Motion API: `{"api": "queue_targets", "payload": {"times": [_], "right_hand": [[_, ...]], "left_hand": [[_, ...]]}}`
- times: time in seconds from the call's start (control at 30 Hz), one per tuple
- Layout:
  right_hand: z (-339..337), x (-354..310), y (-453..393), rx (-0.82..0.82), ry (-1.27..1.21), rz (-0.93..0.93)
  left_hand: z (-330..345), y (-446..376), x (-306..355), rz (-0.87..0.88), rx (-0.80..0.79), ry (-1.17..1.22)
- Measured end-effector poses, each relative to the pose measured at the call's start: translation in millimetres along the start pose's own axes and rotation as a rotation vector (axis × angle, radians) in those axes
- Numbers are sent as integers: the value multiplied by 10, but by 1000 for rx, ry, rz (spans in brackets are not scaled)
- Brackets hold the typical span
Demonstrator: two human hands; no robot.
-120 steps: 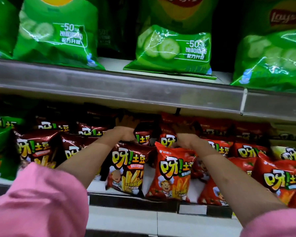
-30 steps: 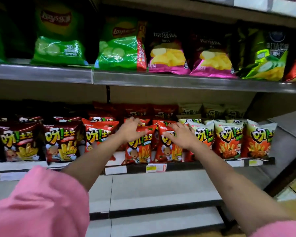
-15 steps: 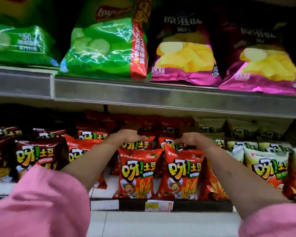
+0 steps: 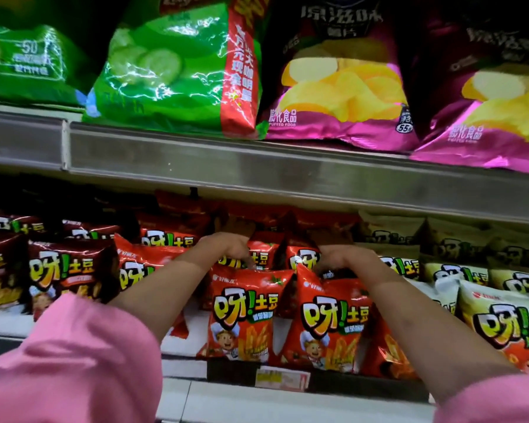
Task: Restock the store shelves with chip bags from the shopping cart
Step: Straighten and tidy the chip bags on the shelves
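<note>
**Both hands reach over the front row of red chip bags**

Both forearms stretch forward and slightly upward from pink sleeves point(image 4: 64, 361), converging on the middle of the lower shelf point(image 4: 180, 340). The left hand point(image 4: 226, 247) is bent down at the wrist, fingers curled over the top edge of a red chip bag in the second row point(image 4: 261, 254); its grip looks closed on that bag's top. The right hand point(image 4: 338, 257) mirrors it, fingers hooked down onto the top of the neighbouring red bag behind the front one point(image 4: 303, 259), though whether it truly pinches the foil I cannot tell.

Two red front bags stand upright side by side just below the hands: the left front bag point(image 4: 242, 315) and the right front bag point(image 4: 327, 325). Dark red bags point(image 4: 61, 270) sit to the left, cream bags point(image 4: 501, 319) to the right. Above, the upper shelf rail point(image 4: 257, 172) carries green bags point(image 4: 171, 65) and purple bags point(image 4: 339, 87).
</note>
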State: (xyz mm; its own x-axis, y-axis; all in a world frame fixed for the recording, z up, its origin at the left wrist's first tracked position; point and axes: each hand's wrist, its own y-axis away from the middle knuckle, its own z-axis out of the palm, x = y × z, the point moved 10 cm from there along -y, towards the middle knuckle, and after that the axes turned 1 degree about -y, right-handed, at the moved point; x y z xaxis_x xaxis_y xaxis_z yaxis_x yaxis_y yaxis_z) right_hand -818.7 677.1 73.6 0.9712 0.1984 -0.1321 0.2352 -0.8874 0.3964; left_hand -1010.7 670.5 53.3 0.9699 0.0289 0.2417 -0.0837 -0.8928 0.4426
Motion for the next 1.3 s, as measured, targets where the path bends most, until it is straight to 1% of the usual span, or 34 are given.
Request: {"api": "queue_targets", "payload": {"times": [0.07, 0.1, 0.13, 0.2, 0.27, 0.3, 0.4, 0.43, 0.5, 0.57, 0.67, 0.77, 0.83, 0.9, 0.97, 1.07, 1.17, 1.23, 1.3], "right_hand": [[-165, -94, -8, 200, 164, -56], [-181, -126, -20, 251, 195, -73], [-164, -138, -37, 270, 193, -82], [-113, -100, -62, 262, 155, -75], [-124, -43, -27, 236, 132, -54], [-167, -31, 23, 241, 109, -51], [-305, -73, 224, 307, 38, -81], [-308, -100, 293, 312, 43, -93], [-232, -116, 421, 245, 51, -85], [-154, -86, 532, 190, 56, -64], [-102, -40, 701, 199, 60, -65], [71, 42, 840, 97, -26, -40], [208, 41, 919, 23, 25, -32], [326, -12, 962, 16, 173, -60], [409, -80, 957, 64, 263, -93], [386, -131, 938, 163, 246, -118], [254, -155, 920, 245, 208, -147], [223, -206, 907, 284, 223, -162], [292, -279, 880, 296, 258, -162]], "left_hand": [[-186, 35, 50, 10, 186, -138], [-254, 67, 105, 34, 261, -215], [-279, 88, 146, 53, 295, -257], [-242, 93, 134, 55, 267, -260], [-227, 120, 104, 49, 241, -211], [-264, 163, 122, 66, 263, -182], [-434, 395, 259, 181, 441, -105], [-439, 474, 293, 210, 467, -76], [-353, 595, 348, 229, 431, -33], [-237, 697, 416, 242, 379, -59], [-58, 805, 463, 246, 323, -192], [194, 815, 374, 187, 199, -324], [336, 833, 324, 159, 153, -376], [416, 874, 315, 153, 177, -466], [430, 924, 324, 149, 238, -515], [387, 988, 327, 149, 303, -492], [254, 1065, 298, 127, 393, -543], [180, 1099, 260, 114, 455, -570], [187, 1103, 211, 105, 479, -587]]}}
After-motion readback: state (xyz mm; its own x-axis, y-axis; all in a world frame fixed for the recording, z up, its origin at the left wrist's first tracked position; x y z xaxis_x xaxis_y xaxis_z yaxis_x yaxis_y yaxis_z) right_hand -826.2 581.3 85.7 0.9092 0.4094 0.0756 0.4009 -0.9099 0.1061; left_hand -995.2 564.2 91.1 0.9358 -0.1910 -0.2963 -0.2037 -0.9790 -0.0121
